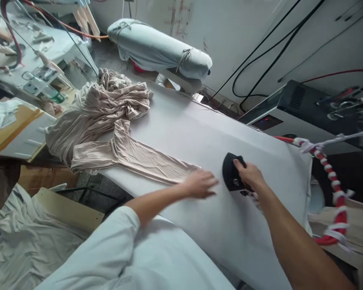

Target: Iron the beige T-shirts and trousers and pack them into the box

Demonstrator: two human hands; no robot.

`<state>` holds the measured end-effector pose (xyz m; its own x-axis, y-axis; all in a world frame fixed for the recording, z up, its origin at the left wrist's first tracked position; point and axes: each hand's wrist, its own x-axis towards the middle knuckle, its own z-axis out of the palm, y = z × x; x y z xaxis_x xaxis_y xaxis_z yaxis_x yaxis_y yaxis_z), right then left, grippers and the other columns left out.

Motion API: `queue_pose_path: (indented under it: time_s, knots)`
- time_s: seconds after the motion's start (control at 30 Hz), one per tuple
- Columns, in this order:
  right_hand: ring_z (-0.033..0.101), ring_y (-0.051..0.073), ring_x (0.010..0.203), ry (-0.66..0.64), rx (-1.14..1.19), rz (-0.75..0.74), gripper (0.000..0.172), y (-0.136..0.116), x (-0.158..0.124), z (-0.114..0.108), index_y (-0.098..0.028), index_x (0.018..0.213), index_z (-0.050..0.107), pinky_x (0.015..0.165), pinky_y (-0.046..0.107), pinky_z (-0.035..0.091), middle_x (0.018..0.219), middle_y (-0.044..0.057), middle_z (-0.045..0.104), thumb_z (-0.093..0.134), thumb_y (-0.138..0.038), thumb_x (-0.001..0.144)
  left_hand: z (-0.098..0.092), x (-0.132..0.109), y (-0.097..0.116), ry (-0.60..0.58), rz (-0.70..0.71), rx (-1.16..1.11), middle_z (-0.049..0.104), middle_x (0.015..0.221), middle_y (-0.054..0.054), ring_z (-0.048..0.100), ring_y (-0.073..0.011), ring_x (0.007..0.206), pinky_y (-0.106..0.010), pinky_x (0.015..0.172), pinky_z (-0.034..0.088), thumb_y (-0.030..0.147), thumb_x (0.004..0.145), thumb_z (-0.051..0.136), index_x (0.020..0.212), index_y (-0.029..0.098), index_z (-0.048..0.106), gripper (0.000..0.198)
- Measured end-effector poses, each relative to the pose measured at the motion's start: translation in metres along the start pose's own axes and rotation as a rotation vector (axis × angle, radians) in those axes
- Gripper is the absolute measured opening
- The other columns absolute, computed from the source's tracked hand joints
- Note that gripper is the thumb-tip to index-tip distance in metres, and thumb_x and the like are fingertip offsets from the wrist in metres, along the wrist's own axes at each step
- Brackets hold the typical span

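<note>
While the right hand (250, 175) curls tight around the black iron (230, 174), underside hidden, left hand (199, 184) flat, fingers spread, on the beige garment (139, 157) at nine o'clock, white counter (199, 129) beneath.

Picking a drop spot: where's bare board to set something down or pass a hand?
Bare board cover between the bunched beige garment and the iron, back to the far edge; also the near strip between the forearms. Crowded: left end under the garment, right end by the striped hose.
</note>
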<state>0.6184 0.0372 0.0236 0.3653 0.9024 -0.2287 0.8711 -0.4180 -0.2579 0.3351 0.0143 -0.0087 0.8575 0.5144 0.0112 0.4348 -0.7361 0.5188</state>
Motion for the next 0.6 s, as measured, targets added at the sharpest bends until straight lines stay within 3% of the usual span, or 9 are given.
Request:
queue_pose_path:
  time_s: [0.07,0.17,0.23,0.27,0.3,0.37,0.5,0.57,0.6]
  knots:
    - [0.070,0.026,0.074,-0.126,0.044,-0.095,0.062,-0.076,-0.026,0.001,-0.016,0.107,0.083,0.071,0.035,0.050,0.088,0.015,0.078,0.057,-0.072,0.101,-0.061,-0.052,-0.080,-0.012,-0.232,0.102,0.070,0.141,-0.022,0.062,-0.0333,0.134,-0.052,0.125,0.039,0.057,0.107,0.059,0.139,0.015,0.073,0.055]
    - [0.074,0.030,0.093,-0.327,-0.035,-0.333,0.053,-0.192,-0.097,0.020,-0.024,0.109,0.083,0.079,0.035,0.052,0.106,0.013,0.081,0.072,-0.073,0.093,-0.151,-0.155,-0.213,-0.065,-0.704,0.342,0.072,0.136,-0.026,0.060,-0.0364,0.133,-0.061,0.127,0.027,0.054,0.108,0.055,0.134,0.008,0.072,0.055]
    - [0.076,0.031,0.094,-0.438,-0.070,-0.413,0.051,-0.246,-0.136,0.042,-0.024,0.103,0.083,0.081,0.035,0.053,0.104,0.013,0.081,0.073,-0.073,0.092,-0.189,-0.217,-0.283,-0.127,-0.849,0.474,0.075,0.127,-0.029,0.064,-0.0390,0.127,-0.059,0.122,0.031,0.054,0.112,0.042,0.124,0.004,0.075,0.061]
    - [0.076,0.031,0.094,-0.466,-0.070,-0.409,0.052,-0.261,-0.145,0.053,-0.024,0.103,0.082,0.082,0.035,0.053,0.104,0.013,0.081,0.072,-0.073,0.092,-0.199,-0.241,-0.309,-0.146,-0.881,0.518,0.076,0.122,-0.030,0.066,-0.0395,0.122,-0.057,0.119,0.033,0.055,0.112,0.038,0.121,0.003,0.075,0.064]
    - [0.076,0.031,0.095,-0.473,-0.061,-0.372,0.053,-0.267,-0.146,0.061,-0.024,0.106,0.082,0.082,0.034,0.054,0.105,0.013,0.081,0.070,-0.073,0.094,-0.204,-0.260,-0.328,-0.152,-0.886,0.553,0.077,0.118,-0.030,0.069,-0.0399,0.117,-0.056,0.116,0.035,0.055,0.112,0.034,0.118,0.004,0.076,0.067]
    - [0.077,0.030,0.101,-0.442,-0.021,-0.215,0.054,-0.255,-0.125,0.067,-0.023,0.116,0.081,0.084,0.033,0.054,0.112,0.013,0.082,0.066,-0.071,0.098,-0.200,-0.283,-0.348,-0.115,-0.874,0.586,0.078,0.112,-0.029,0.072,-0.0399,0.109,-0.053,0.110,0.037,0.057,0.112,0.029,0.113,0.006,0.077,0.069]
    - [0.077,0.031,0.101,-0.343,0.075,0.264,0.067,-0.203,-0.040,0.049,-0.011,0.129,0.077,0.080,0.033,0.054,0.114,0.021,0.080,0.054,-0.069,0.107,-0.182,-0.290,-0.354,-0.010,-0.873,0.583,0.079,0.105,-0.025,0.073,-0.0393,0.103,-0.051,0.104,0.040,0.056,0.109,0.028,0.101,0.011,0.075,0.066]
    - [0.077,0.031,0.099,-0.344,0.112,0.343,0.068,-0.187,-0.026,0.047,-0.008,0.126,0.078,0.078,0.033,0.053,0.110,0.022,0.080,0.055,-0.068,0.107,-0.183,-0.293,-0.357,0.016,-0.873,0.553,0.079,0.102,-0.024,0.072,-0.0388,0.101,-0.050,0.102,0.041,0.056,0.107,0.030,0.095,0.014,0.073,0.061]
    - [0.077,0.030,0.100,-0.366,0.124,0.305,0.063,-0.180,-0.035,0.050,-0.009,0.125,0.078,0.079,0.032,0.053,0.111,0.020,0.081,0.059,-0.066,0.106,-0.185,-0.297,-0.358,0.032,-0.871,0.513,0.079,0.101,-0.022,0.072,-0.0383,0.100,-0.050,0.100,0.042,0.057,0.106,0.034,0.092,0.015,0.071,0.057]
